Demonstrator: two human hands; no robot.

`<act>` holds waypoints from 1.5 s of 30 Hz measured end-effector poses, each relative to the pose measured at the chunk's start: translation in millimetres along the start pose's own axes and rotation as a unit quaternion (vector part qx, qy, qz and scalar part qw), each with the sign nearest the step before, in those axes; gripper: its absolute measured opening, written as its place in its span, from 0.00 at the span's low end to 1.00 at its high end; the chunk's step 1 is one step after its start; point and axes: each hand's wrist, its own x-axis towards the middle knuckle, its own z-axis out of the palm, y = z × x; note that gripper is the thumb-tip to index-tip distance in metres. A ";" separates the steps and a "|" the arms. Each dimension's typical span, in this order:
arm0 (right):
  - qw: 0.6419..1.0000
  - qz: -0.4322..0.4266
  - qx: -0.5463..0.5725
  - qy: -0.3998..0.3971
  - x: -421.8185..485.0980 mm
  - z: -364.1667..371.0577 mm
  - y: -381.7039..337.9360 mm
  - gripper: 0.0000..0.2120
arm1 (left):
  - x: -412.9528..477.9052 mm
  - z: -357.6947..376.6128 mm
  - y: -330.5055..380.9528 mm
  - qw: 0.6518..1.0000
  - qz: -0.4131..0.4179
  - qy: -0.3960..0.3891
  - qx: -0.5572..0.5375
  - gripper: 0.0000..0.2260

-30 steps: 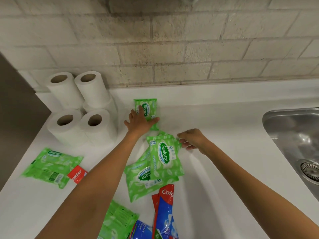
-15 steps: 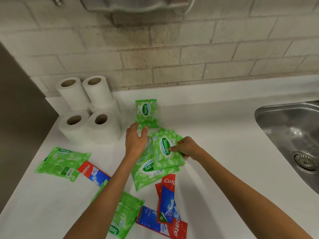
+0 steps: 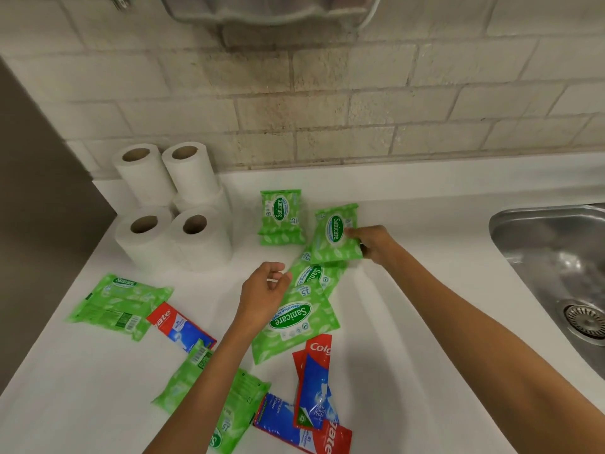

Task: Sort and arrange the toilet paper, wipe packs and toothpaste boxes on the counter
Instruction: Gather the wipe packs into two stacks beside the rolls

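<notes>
My right hand (image 3: 373,243) grips a green wipe pack (image 3: 334,235) by its right edge, lifted just right of another green pack (image 3: 281,216) that stands by the back ledge. My left hand (image 3: 263,291) hovers with curled fingers over a loose pile of green packs (image 3: 294,319), holding nothing. White toilet paper rolls (image 3: 173,204) are stacked in the back left corner. More green packs lie at the left (image 3: 118,304) and near the front (image 3: 212,398). Red and blue toothpaste boxes lie at the left (image 3: 180,327) and at the front (image 3: 314,388).
A steel sink (image 3: 556,257) with a drain is sunk into the white counter (image 3: 425,322) at the right. A brick wall runs along the back, with a metal fixture (image 3: 268,11) hanging above. A dark panel bounds the left side.
My right hand took a green pack off the pile and carried it up towards the back, beside the standing pack. My left hand drew back from the standing pack to above the pile.
</notes>
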 end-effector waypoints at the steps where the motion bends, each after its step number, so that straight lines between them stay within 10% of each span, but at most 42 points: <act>1: 1.000 -0.001 -0.002 0.006 5.9 1.8 -2.6 0.18 | -1.8 -0.9 -1.2 1.000 -0.001 0.002 0.001 0.12; 19: 0.973 -0.062 -0.183 0.125 75.5 21.7 0.0 0.09 | -4.9 -24.0 -16.4 0.999 0.001 0.038 -0.001 0.10; 28: 0.897 -0.154 -0.411 0.053 64.4 15.5 3.4 0.34 | -2.7 -20.4 -17.6 0.999 0.000 0.034 -0.004 0.11; 45: 0.876 -0.188 -0.442 0.047 65.5 31.7 9.8 0.30 | 1.9 -22.8 -19.4 1.000 -0.007 0.029 0.004 0.12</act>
